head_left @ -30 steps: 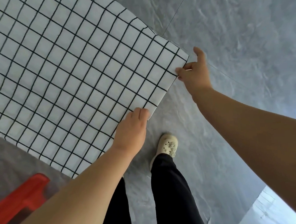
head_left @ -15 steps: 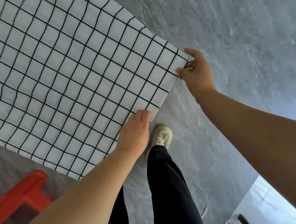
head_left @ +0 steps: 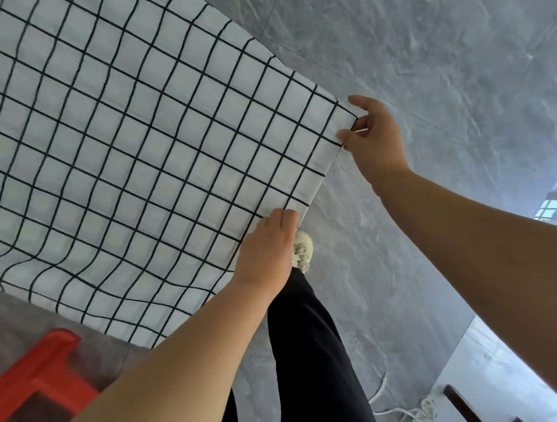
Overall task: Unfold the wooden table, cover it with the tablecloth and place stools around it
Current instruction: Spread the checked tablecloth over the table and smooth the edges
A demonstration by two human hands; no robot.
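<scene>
A white tablecloth [head_left: 127, 149] with a black grid pattern is spread out in the air and fills the upper left of the view. My left hand [head_left: 268, 244] grips its near edge from above. My right hand [head_left: 376, 138] pinches the far right corner between thumb and fingers. The cloth sags and ripples along its lower left side. A red plastic stool [head_left: 35, 376] stands on the floor at the lower left, partly cut off by the frame. The wooden table is hidden from view.
Grey marbled floor tiles [head_left: 424, 52] stretch to the right and ahead. My black-trousered leg [head_left: 313, 356] and a cream shoe [head_left: 303, 250] are below the cloth. White cord [head_left: 413, 412] and a dark object lie at the lower right.
The cloth has rippled more along its lower left side. Both hands keep their grip on the edge and corner, and my foot has stepped forward under the left hand.
</scene>
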